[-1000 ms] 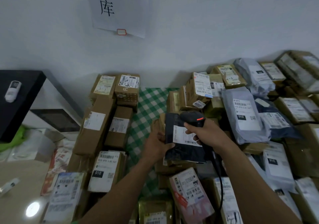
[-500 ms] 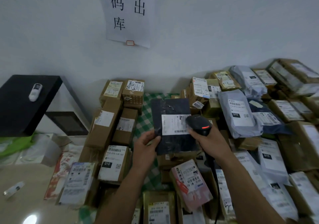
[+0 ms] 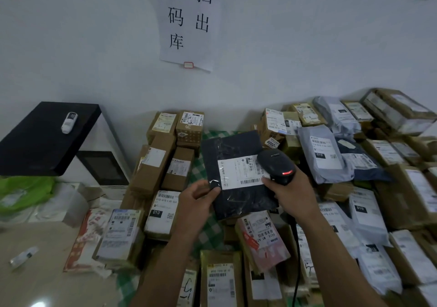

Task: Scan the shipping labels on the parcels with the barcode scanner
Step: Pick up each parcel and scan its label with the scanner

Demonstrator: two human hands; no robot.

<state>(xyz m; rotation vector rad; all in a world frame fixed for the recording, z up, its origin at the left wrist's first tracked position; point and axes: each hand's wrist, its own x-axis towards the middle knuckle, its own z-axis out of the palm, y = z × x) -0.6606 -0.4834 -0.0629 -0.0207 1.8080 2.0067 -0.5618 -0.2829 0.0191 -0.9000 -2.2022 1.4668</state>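
One dark, plastic-wrapped parcel (image 3: pixel 228 148) bears a white barcoded label (image 3: pixel 237 173). The left hand (image 3: pixel 195 199) pinches its left edge; the right hand (image 3: pixel 292 189) grips a black scanner (image 3: pixel 274 163) glowing red.

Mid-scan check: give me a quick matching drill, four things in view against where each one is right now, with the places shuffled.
Things:
1 dark parcel
2 scanner
3 small white device
4 paper sign

Places:
A on the black shelf
B gripped in the right hand
C on the wall
D pinched by the left hand

Pairs: 1-D, 2-B, 3-A, 4-C
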